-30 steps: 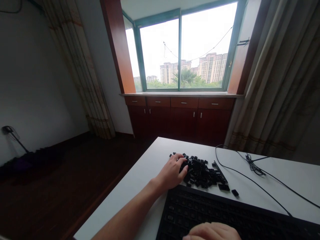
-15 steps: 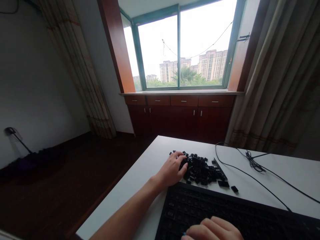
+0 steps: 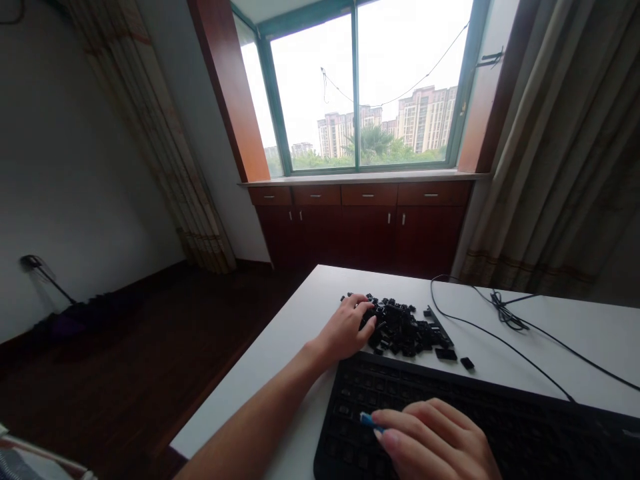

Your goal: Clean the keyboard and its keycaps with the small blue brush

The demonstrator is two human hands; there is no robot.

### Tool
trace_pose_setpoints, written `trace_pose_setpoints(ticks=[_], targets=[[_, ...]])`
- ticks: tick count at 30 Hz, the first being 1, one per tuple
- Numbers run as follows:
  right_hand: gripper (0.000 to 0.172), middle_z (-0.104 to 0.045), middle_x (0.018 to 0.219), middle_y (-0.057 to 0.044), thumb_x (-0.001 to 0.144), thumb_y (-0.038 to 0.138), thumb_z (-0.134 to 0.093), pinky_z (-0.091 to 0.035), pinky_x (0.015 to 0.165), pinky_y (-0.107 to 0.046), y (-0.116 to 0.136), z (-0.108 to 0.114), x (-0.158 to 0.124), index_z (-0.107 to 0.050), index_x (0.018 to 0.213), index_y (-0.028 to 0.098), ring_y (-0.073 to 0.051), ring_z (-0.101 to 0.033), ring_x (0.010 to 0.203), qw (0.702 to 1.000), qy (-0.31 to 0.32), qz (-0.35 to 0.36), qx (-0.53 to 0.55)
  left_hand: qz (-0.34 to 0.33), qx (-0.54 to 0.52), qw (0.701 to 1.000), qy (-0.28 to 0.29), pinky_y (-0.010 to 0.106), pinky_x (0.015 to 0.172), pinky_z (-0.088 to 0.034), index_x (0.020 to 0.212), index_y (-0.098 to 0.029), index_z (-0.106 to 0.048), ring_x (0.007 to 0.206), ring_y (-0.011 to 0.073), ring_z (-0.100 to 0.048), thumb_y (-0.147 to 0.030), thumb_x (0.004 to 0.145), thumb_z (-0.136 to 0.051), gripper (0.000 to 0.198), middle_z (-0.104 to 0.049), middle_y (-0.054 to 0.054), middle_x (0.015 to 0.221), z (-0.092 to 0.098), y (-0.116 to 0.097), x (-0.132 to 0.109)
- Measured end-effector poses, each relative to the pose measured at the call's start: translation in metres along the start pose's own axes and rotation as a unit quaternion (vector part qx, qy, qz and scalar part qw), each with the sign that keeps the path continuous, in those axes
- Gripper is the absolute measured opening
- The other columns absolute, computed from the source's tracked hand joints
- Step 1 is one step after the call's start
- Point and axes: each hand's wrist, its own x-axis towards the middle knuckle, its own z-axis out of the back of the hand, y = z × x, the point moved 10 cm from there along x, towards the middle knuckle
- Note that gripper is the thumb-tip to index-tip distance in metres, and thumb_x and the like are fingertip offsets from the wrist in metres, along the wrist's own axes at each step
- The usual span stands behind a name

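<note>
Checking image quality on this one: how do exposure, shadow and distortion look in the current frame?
Head view: sky through the window burns out to near-white; the floor sinks into deep shadow; the keyboard and pile of black pieces lose fine detail; left curtain and right curtain lean outward, suggesting wide-angle distortion.

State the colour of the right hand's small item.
The small item is mostly blue; head view shows it.

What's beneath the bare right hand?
The black rectangular keyboard shows around the right hand, which holds a slim blue object; whatever lies directly beneath is covered.
</note>
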Motion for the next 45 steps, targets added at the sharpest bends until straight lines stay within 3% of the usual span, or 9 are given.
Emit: trace_pose_setpoints(ticks=[3, 5, 9, 18, 22, 28, 35, 41, 45], targets=[[0.013, -0.072, 0.066, 0.001, 0.091, 0.007, -0.053, -0.042, 0.044, -0.024, -0.007, 0.001, -0.001, -0.055, 0.089, 0.02, -0.009, -0.057, 0.043, 0.999, -0.008, -0.032, 0.037, -0.001, 0.001, 1.0, 0.001, 0.045, 0.111, -0.046, 0.127, -0.017, -0.063, 0.124, 0.0273, -0.055, -0.038, 0.099, -0.049, 0.038, -0.057, 0.013, 0.133, 0.0, 0.0, 0.0], [0.017, -0.069, 0.061, 0.003, 0.089, 0.004, -0.054, -0.042, 0.042, -0.023, -0.008, -0.001, -0.001, -0.054, 0.099, 0.018, -0.009, -0.054, 0.041, 0.998, 0.001, -0.038, 0.048, -0.001, 0.002, 1.0, 0.001, 0.044, 0.111, -0.046, 0.127, -0.016, -0.063, 0.124, 0.0274, -0.054, -0.038, 0.099, -0.049, 0.038, -0.057, 0.013, 0.133, 0.0, 0.0, -0.001], [0.035, -0.076, 0.078, -0.003, 0.088, 0.002, -0.058, -0.048, 0.048, -0.023, -0.008, 0.0, -0.001, -0.051, 0.121, 0.014, -0.011, -0.061, 0.049, 0.998, 0.003, -0.042, 0.043, -0.003, -0.003, 1.0, -0.002, 0.044, 0.112, -0.045, 0.127, -0.015, -0.063, 0.125, 0.0272, -0.054, -0.038, 0.099, -0.049, 0.039, -0.057, 0.013, 0.133, 0.002, -0.002, -0.002], [0.029, -0.077, 0.081, -0.003, 0.088, 0.004, -0.056, -0.049, 0.05, -0.024, -0.001, -0.001, -0.002, -0.054, 0.114, 0.016, -0.011, -0.062, 0.052, 0.998, 0.032, -0.022, 0.051, 0.001, -0.001, 1.0, 0.003, 0.044, 0.111, -0.045, 0.127, -0.015, -0.063, 0.125, 0.0279, -0.053, -0.038, 0.099, -0.048, 0.039, -0.056, 0.014, 0.134, 0.002, -0.002, -0.004], [0.024, -0.077, 0.085, -0.005, 0.085, 0.0, -0.055, -0.048, 0.051, -0.024, -0.003, -0.003, -0.003, -0.053, 0.1, 0.019, -0.011, -0.063, 0.056, 0.997, 0.035, -0.037, 0.061, -0.005, -0.001, 1.0, -0.006, 0.044, 0.111, -0.045, 0.126, -0.015, -0.064, 0.124, 0.0281, -0.054, -0.038, 0.098, -0.05, 0.039, -0.057, 0.015, 0.132, 0.0, 0.001, -0.004], [0.036, -0.075, 0.08, -0.004, 0.085, 0.0, -0.059, -0.051, 0.053, -0.026, -0.006, -0.006, -0.008, -0.052, 0.117, 0.014, -0.012, -0.063, 0.056, 0.994, 0.036, -0.049, 0.092, -0.002, 0.004, 1.0, -0.005, 0.044, 0.112, -0.045, 0.125, -0.014, -0.064, 0.124, 0.0282, -0.053, -0.038, 0.098, -0.05, 0.039, -0.057, 0.015, 0.132, -0.001, 0.003, -0.003], [0.03, -0.077, 0.087, -0.006, 0.085, 0.001, -0.061, -0.051, 0.053, -0.026, -0.002, -0.011, -0.013, -0.055, 0.11, 0.016, -0.013, -0.062, 0.058, 0.994, 0.055, -0.03, 0.095, 0.004, 0.017, 1.0, 0.006, 0.043, 0.112, -0.044, 0.126, -0.014, -0.064, 0.125, 0.0286, -0.053, -0.039, 0.098, -0.049, 0.04, -0.057, 0.014, 0.134, -0.001, 0.002, -0.004], [0.049, -0.078, 0.087, -0.006, 0.09, 0.004, -0.061, -0.055, 0.055, -0.025, -0.011, -0.013, -0.012, -0.047, 0.137, 0.009, -0.013, -0.066, 0.059, 0.991, 0.052, -0.08, 0.098, 0.002, 0.021, 1.0, 0.007, 0.044, 0.112, -0.044, 0.127, -0.013, -0.064, 0.125, 0.0287, -0.053, -0.04, 0.099, -0.048, 0.042, -0.056, 0.015, 0.135, -0.001, 0.004, -0.005], [0.036, -0.077, 0.086, -0.004, 0.088, 0.004, -0.063, -0.052, 0.053, -0.025, -0.008, -0.012, -0.012, -0.057, 0.123, 0.013, -0.012, -0.064, 0.057, 0.991, 0.058, -0.066, 0.101, -0.002, 0.02, 1.0, 0.013, 0.045, 0.111, -0.045, 0.127, -0.014, -0.064, 0.126, 0.029, -0.052, -0.041, 0.099, -0.047, 0.042, -0.055, 0.014, 0.135, -0.002, 0.004, -0.005]])
